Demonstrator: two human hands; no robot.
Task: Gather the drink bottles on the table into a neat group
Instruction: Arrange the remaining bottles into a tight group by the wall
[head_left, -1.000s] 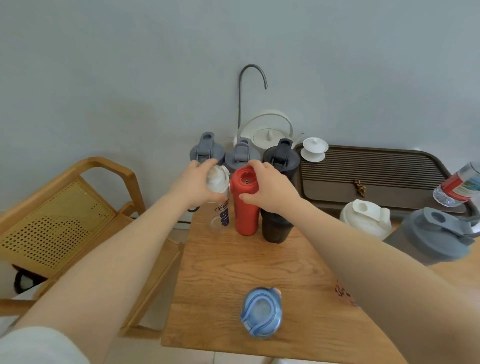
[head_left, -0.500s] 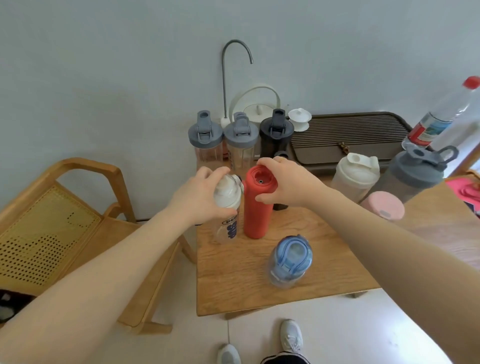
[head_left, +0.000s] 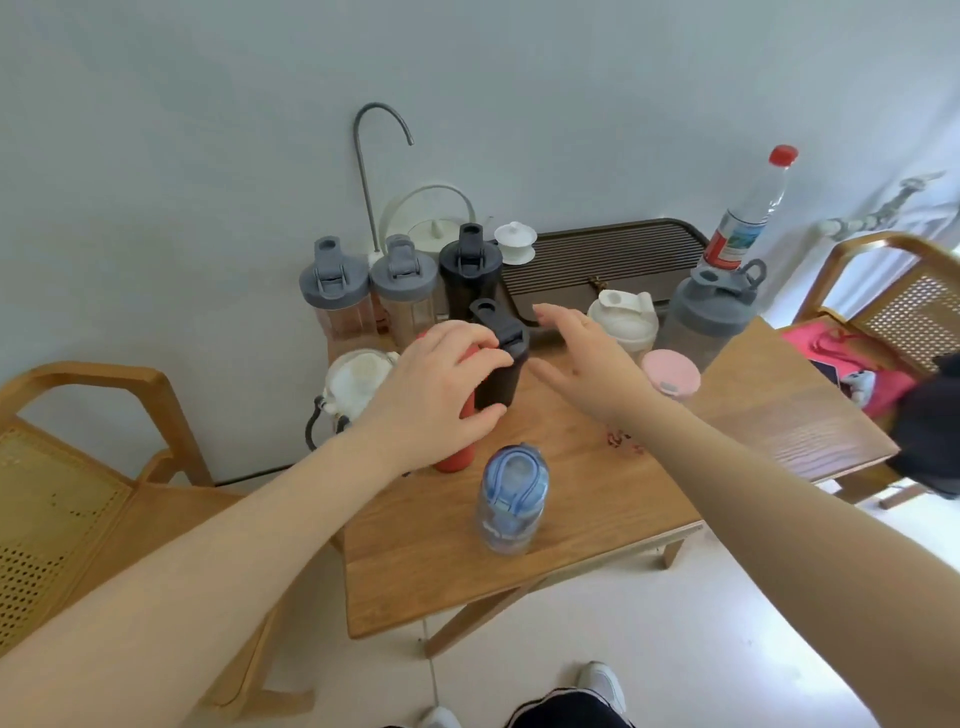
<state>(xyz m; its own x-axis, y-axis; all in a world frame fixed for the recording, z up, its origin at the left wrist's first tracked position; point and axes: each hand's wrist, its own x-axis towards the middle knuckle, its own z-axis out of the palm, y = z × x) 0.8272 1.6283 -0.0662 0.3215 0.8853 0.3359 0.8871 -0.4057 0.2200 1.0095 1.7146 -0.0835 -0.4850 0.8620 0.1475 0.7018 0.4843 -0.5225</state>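
The red bottle (head_left: 456, 459) stands on the wooden table (head_left: 582, 499), and my left hand (head_left: 441, 387) is closed around its top, fingertips touching a black shaker (head_left: 503, 371) right beside it. My right hand (head_left: 587, 371) hovers open with fingers spread, between the black shaker and a pink-lidded bottle (head_left: 670, 371). A clear bottle with a white lid (head_left: 358, 382) stands free to the left. In front, a blue bottle (head_left: 511, 499) stands alone. Two grey-lidded bottles (head_left: 335, 293) (head_left: 402, 288) and a black one (head_left: 470, 267) line the back. A white shaker (head_left: 623, 322), a big grey shaker (head_left: 709, 312) and a red-capped water bottle (head_left: 748, 218) stand at the right.
A brown slatted tea tray (head_left: 597, 254), a white kettle (head_left: 431, 228), a lidded cup (head_left: 515, 241) and a curved tap (head_left: 369, 156) sit at the back by the wall. Wooden chairs stand left (head_left: 78, 467) and right (head_left: 893, 291). The table's front edge is near the blue bottle.
My left hand left the white-lidded bottle and took the red bottle. My right hand let go of the red bottle and moved right, open. The view shifted back and right.
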